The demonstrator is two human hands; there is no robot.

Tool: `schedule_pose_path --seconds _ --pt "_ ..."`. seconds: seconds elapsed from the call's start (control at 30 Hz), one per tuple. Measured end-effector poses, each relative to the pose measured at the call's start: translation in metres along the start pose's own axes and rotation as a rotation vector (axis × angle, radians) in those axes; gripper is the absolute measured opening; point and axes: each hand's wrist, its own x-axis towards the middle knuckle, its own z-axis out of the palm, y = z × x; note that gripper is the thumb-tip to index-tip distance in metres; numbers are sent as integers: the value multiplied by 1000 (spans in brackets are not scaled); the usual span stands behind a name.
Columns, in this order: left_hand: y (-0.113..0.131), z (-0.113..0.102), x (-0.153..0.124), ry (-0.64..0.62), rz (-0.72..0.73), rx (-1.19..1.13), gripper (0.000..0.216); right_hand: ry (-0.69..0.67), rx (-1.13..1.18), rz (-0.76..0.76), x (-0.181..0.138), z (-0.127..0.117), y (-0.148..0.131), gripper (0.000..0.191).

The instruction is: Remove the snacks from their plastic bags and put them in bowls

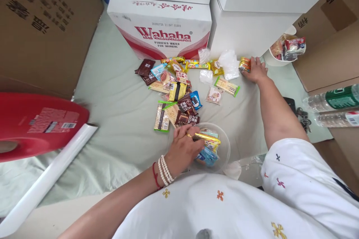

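My left hand [185, 148] is closed on a slim yellow snack packet [206, 137] over a clear round plastic tub [226, 144]. Inside the tub, blue snack packets [208, 156] lie beneath it. At the far right of the cloth, my right hand [256, 70] has its fingers curled about a small orange snack packet [245, 64]. A loose pile of wrapped snacks spreads between the hands, with brown cocoa packets [187, 110], cracker packs [162, 116], a blue packet [196, 100] and a yellow one [177, 91]. Crumpled clear plastic bags [229, 64] lie left of my right hand.
A Wahaha water carton [162, 25] and white boxes [238, 31] stand behind the snacks. A white tub [273, 58] of packets is at right, near bottles [336, 100] and keys [304, 119]. A red jug [42, 123] and white roll [50, 179] lie left.
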Motion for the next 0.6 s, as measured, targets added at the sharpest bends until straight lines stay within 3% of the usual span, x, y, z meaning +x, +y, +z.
schedule_pose_path --seconds 0.1,0.23,0.33,0.43,0.6 --pt "-3 3 1 26 -48 -25 6 -16 -28 41 0 -6 -3 86" --pt "-9 8 2 20 -74 -120 12 -77 -26 137 -30 -10 -5 77" --pt "-13 12 1 55 -75 -171 15 -119 40 160 -69 -11 2 78" --pt "-15 16 2 74 -72 -194 17 -108 130 161 -115 -16 9 64" --pt "-14 19 4 79 -53 -202 17 -82 255 11 -192 -45 2 58"
